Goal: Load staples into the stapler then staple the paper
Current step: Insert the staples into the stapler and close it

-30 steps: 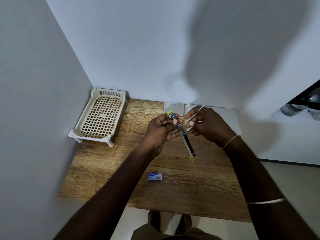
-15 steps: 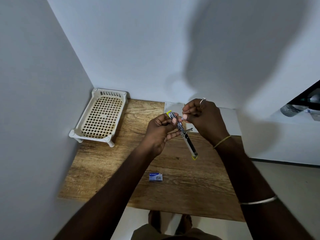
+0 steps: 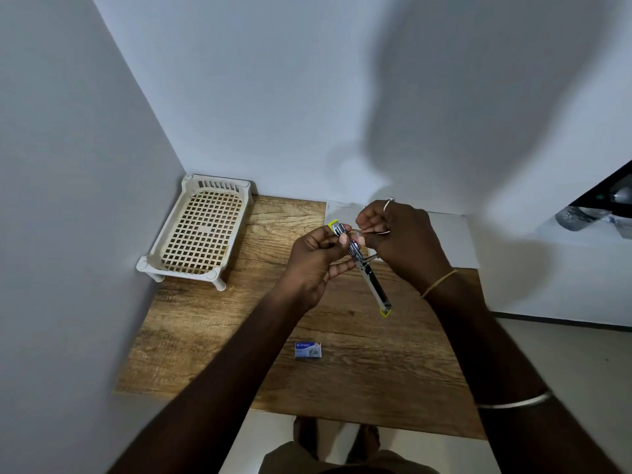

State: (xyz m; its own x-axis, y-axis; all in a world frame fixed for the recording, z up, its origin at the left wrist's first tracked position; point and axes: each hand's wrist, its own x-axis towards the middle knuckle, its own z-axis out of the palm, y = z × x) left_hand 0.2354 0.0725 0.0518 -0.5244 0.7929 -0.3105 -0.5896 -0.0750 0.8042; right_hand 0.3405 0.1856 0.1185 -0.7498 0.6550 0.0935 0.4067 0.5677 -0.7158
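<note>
Left hand (image 3: pixel 313 260) grips opened stapler (image 3: pixel 362 265); right hand (image 3: pixel 398 236) pinches at it.

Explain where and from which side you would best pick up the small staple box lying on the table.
Grip the staple box across its two long side faces, coming straight down from above. It lies flat on the wooden table, apart from everything else, so the top and sides are open. Both hands are busy with the opened stapler, so one must free up first.

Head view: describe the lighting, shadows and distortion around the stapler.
Head view: dim light; a big soft shadow spreads over the white wall; wide-angle lens bends wall edges; the slim opened silver-and-yellow stapler is small and soft, its staples unreadable, between left hand and right hand.
</note>
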